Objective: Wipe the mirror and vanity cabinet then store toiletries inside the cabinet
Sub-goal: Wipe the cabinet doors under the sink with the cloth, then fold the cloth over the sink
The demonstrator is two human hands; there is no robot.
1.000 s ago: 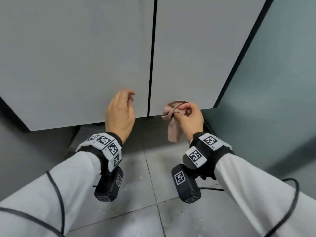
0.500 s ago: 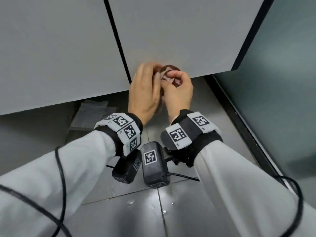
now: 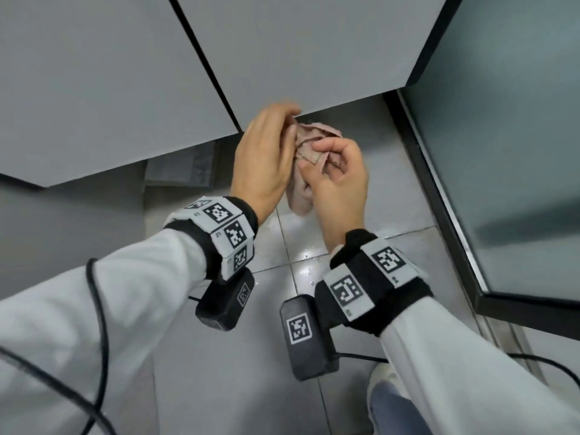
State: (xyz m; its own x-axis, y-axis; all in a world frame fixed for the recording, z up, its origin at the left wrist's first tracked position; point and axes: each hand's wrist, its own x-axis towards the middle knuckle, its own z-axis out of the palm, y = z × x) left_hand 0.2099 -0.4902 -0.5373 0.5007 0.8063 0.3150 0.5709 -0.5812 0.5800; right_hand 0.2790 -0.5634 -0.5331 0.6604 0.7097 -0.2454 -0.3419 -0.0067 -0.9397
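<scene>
**Colours at your hands**

The cloth (image 3: 309,142) you are holding is a dusty, pale pink. Your sleeves (image 3: 135,293) are light grey, and your wrist bands (image 3: 226,233) are black, set with white tags printed in black square-code patterns. The boxes (image 3: 306,334) hanging from your wrists are black with the same tags. Your cabinet doors (image 3: 94,83) are flat pale grey, parted by a black line. The floor tiles (image 3: 238,387) are glossy grey. The panel (image 3: 518,127) at your right is grey-green, framed in black.

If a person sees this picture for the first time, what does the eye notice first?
First, the two hands at the centre: the left hand and the right hand bunch a pink cloth between them. Behind them hang the closed grey cabinet doors. Below, black wrist bands with square code markers stand out.
</scene>
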